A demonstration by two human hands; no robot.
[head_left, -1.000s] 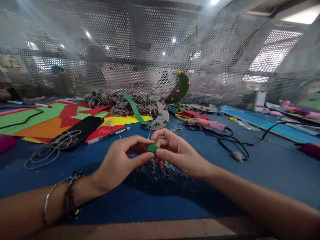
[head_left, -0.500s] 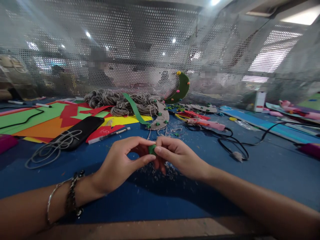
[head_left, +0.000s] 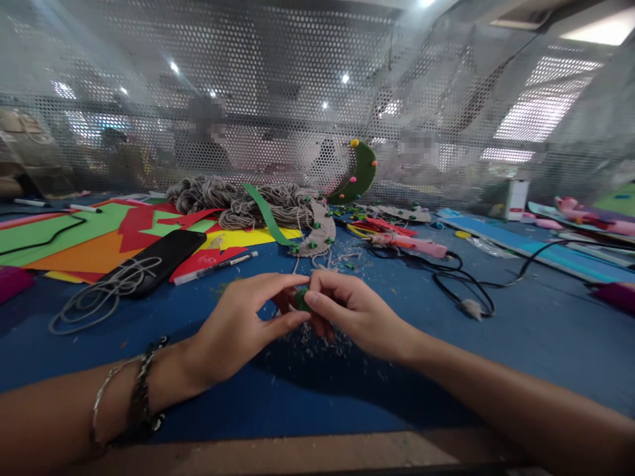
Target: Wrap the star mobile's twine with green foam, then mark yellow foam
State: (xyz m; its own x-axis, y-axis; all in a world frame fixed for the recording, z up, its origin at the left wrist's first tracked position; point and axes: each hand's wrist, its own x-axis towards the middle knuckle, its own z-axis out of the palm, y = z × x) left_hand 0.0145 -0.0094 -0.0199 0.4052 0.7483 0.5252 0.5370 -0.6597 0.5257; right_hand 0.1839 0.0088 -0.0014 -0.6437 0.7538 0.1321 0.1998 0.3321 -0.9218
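A small dark green piece (head_left: pixel 302 299) is between my two hands, low over the blue table (head_left: pixel 208 403). My right hand (head_left: pixel 352 311) pinches its right side between thumb and bent fingers. Around its left side curve the thumb and fingers of my left hand (head_left: pixel 248 317), closed on it at the tips. Just beyond the hands lies a grey crescent (head_left: pixel 322 231) dotted with small green pieces, its loose cords trailing toward me. A green strip (head_left: pixel 268 215) rests against its left side.
Left are coloured paper sheets (head_left: pixel 99 244), a black phone (head_left: pixel 178 254) under a coil of grey cord, and a pen (head_left: pixel 215 268). Bundled cord (head_left: pixel 203 201) and a green crescent (head_left: pixel 364 172) stand behind. A pink glue gun (head_left: pixel 414 245) with a black cable lies right.
The fingers have shifted slightly around the green piece, and my left thumb and forefinger are a little farther apart. Nothing else has visibly moved.
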